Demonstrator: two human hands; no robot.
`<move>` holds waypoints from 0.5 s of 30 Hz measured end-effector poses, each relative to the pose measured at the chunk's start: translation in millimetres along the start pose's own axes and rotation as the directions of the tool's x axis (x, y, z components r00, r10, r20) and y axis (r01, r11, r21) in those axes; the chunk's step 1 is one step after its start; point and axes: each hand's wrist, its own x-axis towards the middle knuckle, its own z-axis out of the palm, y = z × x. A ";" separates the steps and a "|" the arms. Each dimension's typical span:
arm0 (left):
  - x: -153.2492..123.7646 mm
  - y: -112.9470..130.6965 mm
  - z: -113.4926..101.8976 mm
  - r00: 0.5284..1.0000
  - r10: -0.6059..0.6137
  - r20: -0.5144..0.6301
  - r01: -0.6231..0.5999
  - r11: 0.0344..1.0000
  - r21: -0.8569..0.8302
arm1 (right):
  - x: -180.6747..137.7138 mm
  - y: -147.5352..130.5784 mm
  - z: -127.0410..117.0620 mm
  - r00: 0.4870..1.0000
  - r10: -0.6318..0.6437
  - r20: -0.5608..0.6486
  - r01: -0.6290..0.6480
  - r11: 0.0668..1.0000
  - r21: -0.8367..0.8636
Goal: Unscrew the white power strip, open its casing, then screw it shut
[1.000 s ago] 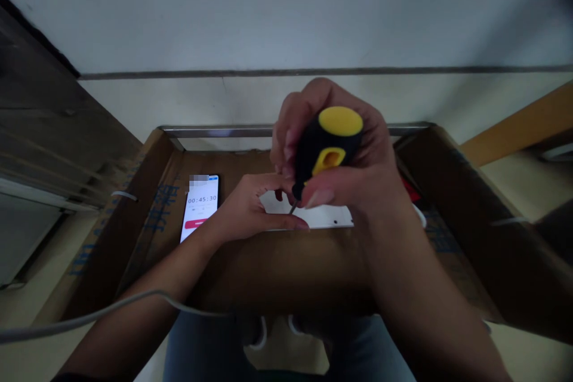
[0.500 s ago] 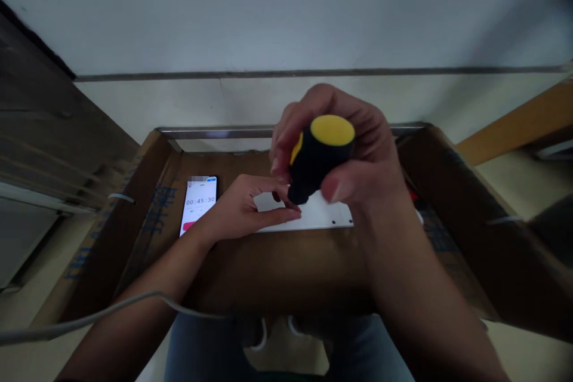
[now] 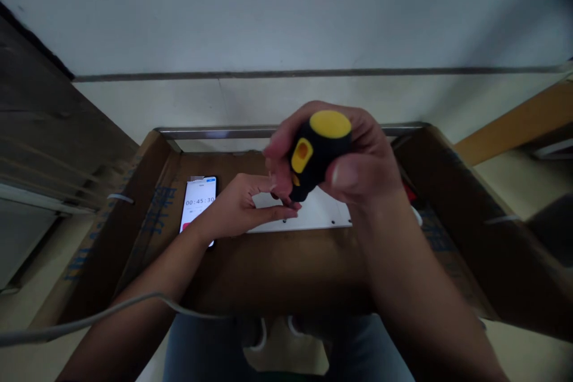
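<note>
Screwdriver (image 3: 319, 158) turned since earlier frame; right hand (image 3: 367, 174) wrapped round it, left hand (image 3: 239, 209) half-curled at white board (image 3: 316, 215), can't tell if gripping.

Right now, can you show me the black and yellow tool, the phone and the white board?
Black and yellow tool (image 3: 321, 153), head view: black side of its handle.
Phone (image 3: 199, 192), head view: its lit screen.
White board (image 3: 317, 213), head view: its top face.
</note>
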 end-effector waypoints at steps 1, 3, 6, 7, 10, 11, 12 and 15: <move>-0.2 -0.1 0.7 1.000 -0.009 0.003 0.009 1.000 0.005 | -0.6 2.3 1.5 1.000 -0.011 -0.028 0.010 1.000 -0.022; -0.4 -2.1 4.4 0.999 -0.042 -0.020 0.042 0.999 -0.006 | -1.7 5.8 4.8 0.995 -0.018 -0.099 0.012 0.998 -0.058; 0.3 -6.8 10.8 0.992 -0.090 -0.083 0.083 0.993 -0.081 | -2.2 4.8 7.5 0.994 -0.014 -0.105 0.009 0.999 -0.050; 0.7 -7.8 11.7 0.991 -0.093 -0.099 0.082 0.991 -0.103 | -1.9 2.8 7.4 0.997 -0.005 -0.078 0.002 0.999 -0.038; 1.4 -7.8 9.4 0.991 -0.088 -0.100 0.076 0.990 -0.118 | -1.0 -4.1 4.4 0.997 0.079 0.019 -0.078 0.997 -0.022; 1.5 -7.1 7.4 0.993 -0.082 -0.089 0.072 0.991 -0.114 | -0.7 -5.5 2.8 0.995 0.100 0.027 -0.099 0.995 -0.026; 1.4 -6.3 5.1 0.994 -0.077 -0.073 0.069 0.991 -0.113 | -0.6 -5.8 1.2 0.994 0.107 0.026 -0.106 0.994 -0.031; 0.8 -3.3 -0.6 0.998 -0.057 -0.011 0.056 0.992 -0.117 | -0.1 -2.0 -3.3 0.999 0.030 0.014 -0.030 0.999 -0.031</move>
